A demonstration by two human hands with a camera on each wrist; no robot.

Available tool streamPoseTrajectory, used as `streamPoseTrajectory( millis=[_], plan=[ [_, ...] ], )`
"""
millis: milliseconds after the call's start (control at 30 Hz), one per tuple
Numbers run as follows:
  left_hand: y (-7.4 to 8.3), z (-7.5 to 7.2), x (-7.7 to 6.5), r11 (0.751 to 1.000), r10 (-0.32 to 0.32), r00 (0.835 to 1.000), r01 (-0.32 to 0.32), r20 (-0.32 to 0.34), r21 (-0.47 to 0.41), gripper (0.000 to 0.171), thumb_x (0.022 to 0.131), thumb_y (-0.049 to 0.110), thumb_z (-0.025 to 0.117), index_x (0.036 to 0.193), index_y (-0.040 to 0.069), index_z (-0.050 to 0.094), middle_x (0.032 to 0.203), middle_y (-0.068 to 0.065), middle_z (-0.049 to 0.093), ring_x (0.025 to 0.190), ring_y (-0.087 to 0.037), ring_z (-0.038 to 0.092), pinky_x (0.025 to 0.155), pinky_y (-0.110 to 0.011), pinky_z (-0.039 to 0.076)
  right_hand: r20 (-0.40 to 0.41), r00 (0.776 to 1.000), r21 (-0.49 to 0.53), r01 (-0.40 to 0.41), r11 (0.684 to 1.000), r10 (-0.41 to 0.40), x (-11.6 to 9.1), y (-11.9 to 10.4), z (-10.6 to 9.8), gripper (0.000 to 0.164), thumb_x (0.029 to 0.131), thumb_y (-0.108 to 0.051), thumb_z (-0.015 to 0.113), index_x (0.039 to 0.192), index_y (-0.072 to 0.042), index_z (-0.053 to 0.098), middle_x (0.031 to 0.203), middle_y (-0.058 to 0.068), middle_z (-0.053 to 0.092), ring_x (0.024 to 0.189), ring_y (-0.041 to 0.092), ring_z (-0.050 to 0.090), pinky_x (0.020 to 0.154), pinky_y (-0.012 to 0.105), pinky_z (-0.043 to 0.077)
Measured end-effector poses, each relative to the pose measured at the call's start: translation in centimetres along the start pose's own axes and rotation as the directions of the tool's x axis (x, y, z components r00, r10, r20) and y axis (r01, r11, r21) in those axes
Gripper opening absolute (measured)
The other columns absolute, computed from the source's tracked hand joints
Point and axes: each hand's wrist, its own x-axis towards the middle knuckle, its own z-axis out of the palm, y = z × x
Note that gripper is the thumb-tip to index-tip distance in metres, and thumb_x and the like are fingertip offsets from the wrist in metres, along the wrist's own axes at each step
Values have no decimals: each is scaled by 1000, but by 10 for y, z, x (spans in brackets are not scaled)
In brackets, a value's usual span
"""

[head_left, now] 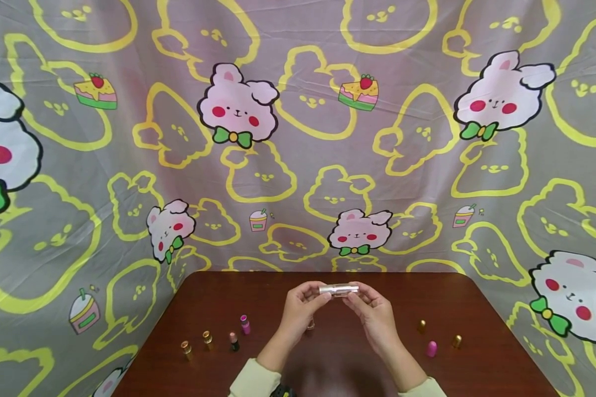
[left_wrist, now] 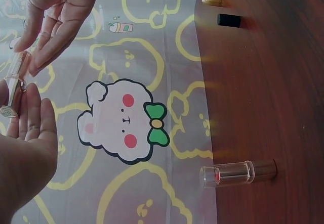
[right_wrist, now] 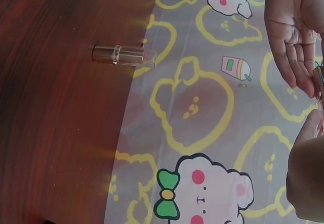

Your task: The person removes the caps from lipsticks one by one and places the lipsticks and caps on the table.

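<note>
Raised above the table, a slim lipstick tube (head_left: pixel 339 290) with a shiny metallic body and a clear part lies level between two hands. My left hand (head_left: pixel 300 309) pinches its left end between thumb and fingers. At the other end, the thumb and fingers of my right hand (head_left: pixel 374 317) grip it. In the left wrist view, the gold-toned base of the lipstick tube (left_wrist: pixel 16 87) shows by the left palm. Another lipstick with a clear cap (left_wrist: pixel 238 172) stands on the table, mostly hidden behind the left forearm in the head view.
Left on the brown table (head_left: pixel 338 364) stand two gold lipsticks (head_left: pixel 207 339), a black one with its pinkish tip bare (head_left: pixel 234 341), and a purple one (head_left: pixel 245 324). At right are two gold caps (head_left: pixel 457 342), a pink cap (head_left: pixel 431 348), and a black cap (left_wrist: pixel 229 20). A patterned curtain (head_left: pixel 298 165) surrounds the table.
</note>
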Motion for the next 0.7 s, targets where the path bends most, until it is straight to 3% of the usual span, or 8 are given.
streamPoseTrajectory(
  millis=[333, 533, 700],
  plan=[
    [-2, -2, -2, 999, -22, 1000, 22, 13, 28, 24, 85, 0, 72, 105, -11, 65, 91, -14, 71, 79, -10, 66, 57, -17, 46, 22, 1000, -16, 19, 1000, -19, -1, 0, -2, 22, 88, 7, 65, 109, 11, 63, 92, 5, 69, 86, 15, 68, 81, 37, 54],
    [3, -4, -4, 998, -59, 998, 58, 37, 30, 23, 87, 1, 70, 106, -12, 64, 91, -14, 71, 71, -8, 63, 40, -19, 32, 13, 1000, -33, -2, 999, 2, 0, 0, -2, 29, 89, 8, 63, 115, 18, 56, 93, 5, 69, 87, 16, 69, 81, 35, 54],
    [0, -4, -4, 998, -52, 998, 52, 38, 21, 24, 87, 0, 69, 107, -12, 64, 91, -14, 71, 74, -9, 65, 44, -18, 36, 33, 999, -45, 13, 999, -12, -2, -2, -3, 32, 90, 7, 62, 117, 22, 52, 93, 4, 69, 87, 15, 69, 81, 34, 55]
  ],
)
